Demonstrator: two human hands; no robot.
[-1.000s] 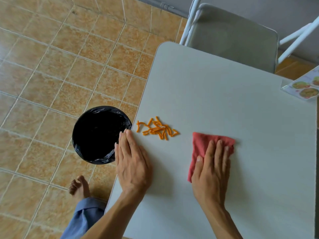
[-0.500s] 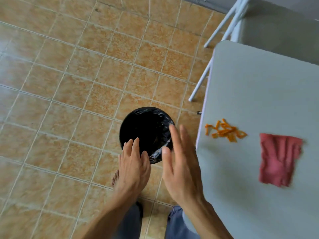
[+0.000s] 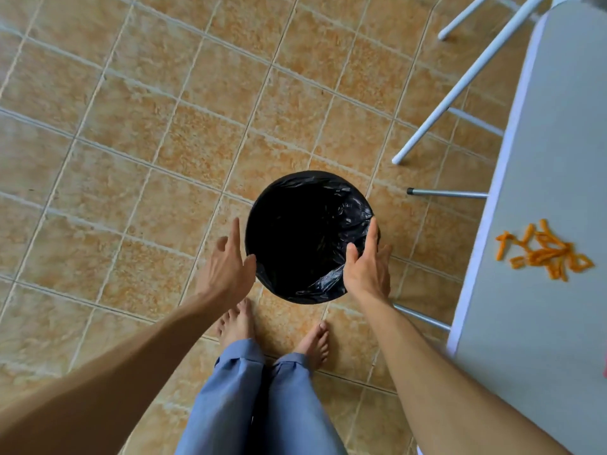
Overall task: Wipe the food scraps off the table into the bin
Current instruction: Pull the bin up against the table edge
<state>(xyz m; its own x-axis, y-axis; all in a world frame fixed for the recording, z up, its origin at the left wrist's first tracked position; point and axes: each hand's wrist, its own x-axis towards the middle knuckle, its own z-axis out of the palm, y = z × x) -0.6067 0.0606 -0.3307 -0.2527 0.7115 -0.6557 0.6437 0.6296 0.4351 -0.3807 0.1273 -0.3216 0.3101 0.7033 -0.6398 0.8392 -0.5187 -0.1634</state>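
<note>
Tiled floor (image 3: pixel 131 159): both hands' spread fingers (image 3: pixel 372 234) flank bin (image 3: pixel 305 290).

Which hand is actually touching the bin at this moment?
The right hand: its thumb and fingers lie on the bin rim's right side. The left hand is open beside the left rim; contact there cannot be told.

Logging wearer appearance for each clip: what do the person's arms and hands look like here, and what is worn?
Both forearms are bare to the frame edge, with no sleeves visible. The left hand and right hand carry no gloves, rings, watch or bands that I can see. Below are loose blue-grey trousers with turned-up hems, and bare feet.
</note>
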